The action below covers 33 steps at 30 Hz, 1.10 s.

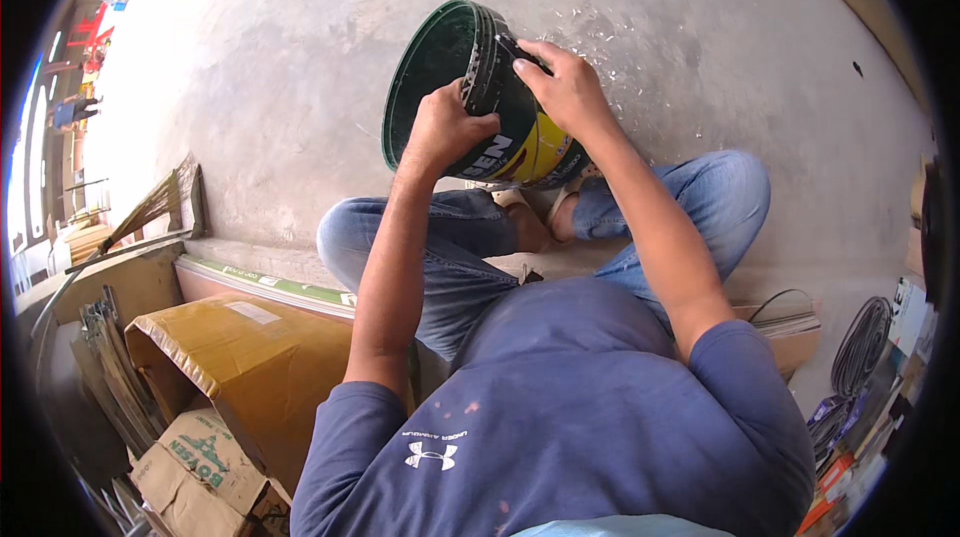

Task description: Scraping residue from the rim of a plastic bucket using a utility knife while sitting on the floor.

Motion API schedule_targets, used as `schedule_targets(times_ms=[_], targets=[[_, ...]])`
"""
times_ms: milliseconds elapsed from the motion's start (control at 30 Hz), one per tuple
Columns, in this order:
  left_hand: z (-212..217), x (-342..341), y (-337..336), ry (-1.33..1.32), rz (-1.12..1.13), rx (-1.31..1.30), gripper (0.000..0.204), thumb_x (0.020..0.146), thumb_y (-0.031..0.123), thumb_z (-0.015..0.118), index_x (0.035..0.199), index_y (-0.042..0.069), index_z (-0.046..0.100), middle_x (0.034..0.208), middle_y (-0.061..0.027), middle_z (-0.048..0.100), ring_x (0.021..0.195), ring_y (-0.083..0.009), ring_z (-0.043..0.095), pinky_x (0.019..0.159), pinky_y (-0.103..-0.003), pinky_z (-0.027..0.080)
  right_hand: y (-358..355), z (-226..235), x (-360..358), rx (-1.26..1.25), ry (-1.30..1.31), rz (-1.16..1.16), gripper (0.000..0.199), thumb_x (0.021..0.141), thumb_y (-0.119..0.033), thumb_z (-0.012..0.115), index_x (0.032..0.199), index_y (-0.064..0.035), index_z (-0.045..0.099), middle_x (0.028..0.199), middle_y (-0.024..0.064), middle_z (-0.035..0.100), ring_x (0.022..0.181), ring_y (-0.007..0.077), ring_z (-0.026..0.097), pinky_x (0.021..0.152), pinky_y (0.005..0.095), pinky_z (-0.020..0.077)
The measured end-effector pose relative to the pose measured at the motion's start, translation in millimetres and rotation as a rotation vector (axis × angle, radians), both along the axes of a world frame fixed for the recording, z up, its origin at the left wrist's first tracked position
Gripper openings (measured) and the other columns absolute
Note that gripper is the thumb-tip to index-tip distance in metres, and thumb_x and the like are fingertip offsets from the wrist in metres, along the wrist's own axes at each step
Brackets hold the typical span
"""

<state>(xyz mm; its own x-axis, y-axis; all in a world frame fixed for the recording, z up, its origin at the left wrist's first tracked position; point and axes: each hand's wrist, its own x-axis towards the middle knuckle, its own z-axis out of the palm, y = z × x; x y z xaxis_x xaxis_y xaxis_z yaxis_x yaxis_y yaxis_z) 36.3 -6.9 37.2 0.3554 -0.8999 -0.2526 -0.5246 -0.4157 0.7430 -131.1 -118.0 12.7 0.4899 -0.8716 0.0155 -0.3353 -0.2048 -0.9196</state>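
Observation:
A dark green plastic paint bucket (515, 127) with a yellow patch on its side is tilted over in front of my legs, its mouth turned to the left. My left hand (448, 129) grips the rim, fingers over the edge into the mouth and thumb on the outer wall. On the bucket's other side, my right hand (565, 89) is closed at the ridged band under the rim, thumb and forefinger close together. Whitish residue marks the rim near my left fingers. The bucket's bottom is mostly out of sight.
Small white flakes (625, 62) lie scattered on the concrete floor (300, 67) beyond the bucket. To my left are a large cardboard box (255, 357), a flattened carton (195, 467) and a broom (155, 202). A coiled black hose or cable (860, 347) lies at right.

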Motion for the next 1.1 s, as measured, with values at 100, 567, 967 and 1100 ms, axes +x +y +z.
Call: schedule_targets(times_ms=[100,567,967,1100], targets=[[7,3,1,-0.048,0.046,0.024,0.035,0.077,0.016,0.080,0.108,-0.001,0.071,0.093,-0.0126,0.078,0.086,-0.0182,0.075,0.081,-0.034,0.060,19,-9,-23,-0.096,-0.025,-0.007,0.039,0.096,-0.028,0.067,0.127,-0.0041,0.072,0.121,0.0253,0.072,0.115,0.0408,0.070,0.099,0.0446,0.0554],[-1,-10,-7,-0.063,0.062,-0.043,0.035,0.081,0.019,0.081,0.106,-0.002,0.070,0.093,-0.0141,0.078,0.087,-0.0205,0.076,0.081,-0.036,0.059,26,-3,-20,-0.324,0.164,-0.035,0.040,0.094,-0.024,0.070,0.130,-0.0076,0.069,0.100,0.0263,0.075,0.089,0.0429,0.075,0.079,0.0487,0.0605],[-4,-7,-13,0.043,0.141,-0.079,0.035,0.078,0.021,0.081,0.104,-0.001,0.072,0.091,-0.0175,0.078,0.089,-0.0285,0.078,0.082,-0.038,0.059,2,0,-6,-0.330,0.204,-0.036,0.033,0.095,-0.022,0.068,0.124,-0.0069,0.072,0.099,0.0264,0.075,0.093,0.0436,0.074,0.084,0.0494,0.0597],[-5,13,-2,0.092,0.191,-0.059,0.038,0.079,0.021,0.083,0.107,-0.003,0.071,0.093,-0.0159,0.078,0.088,-0.0238,0.077,0.081,-0.036,0.060,22,-7,-34,-0.170,0.077,-0.009,0.041,0.096,-0.026,0.070,0.131,-0.0053,0.069,0.114,0.0246,0.074,0.104,0.0418,0.073,0.092,0.0452,0.0585]])
